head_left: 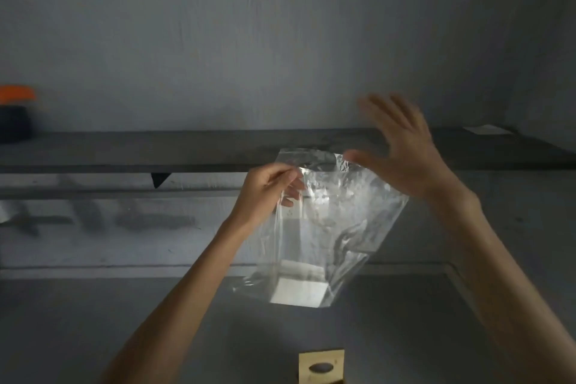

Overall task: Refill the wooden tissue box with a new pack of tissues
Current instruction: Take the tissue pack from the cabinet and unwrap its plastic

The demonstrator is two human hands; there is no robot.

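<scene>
A clear plastic tissue pack (327,227) hangs in mid-air, mouth upward, with a small white stack of tissues (297,291) lying at its bottom. My left hand (268,193) pinches the pack's upper left edge. My right hand (402,150) hovers at the pack's upper right with fingers spread, thumb close to the top edge; it is blurred. The wooden tissue box (322,366), light wood with a dark oval slot, shows at the bottom edge, partly cut off.
A dark shelf (156,150) runs across the grey wall behind the pack. An orange-lidded dark jar (15,115) stands at the shelf's far left. A grey surface (93,321) lies below.
</scene>
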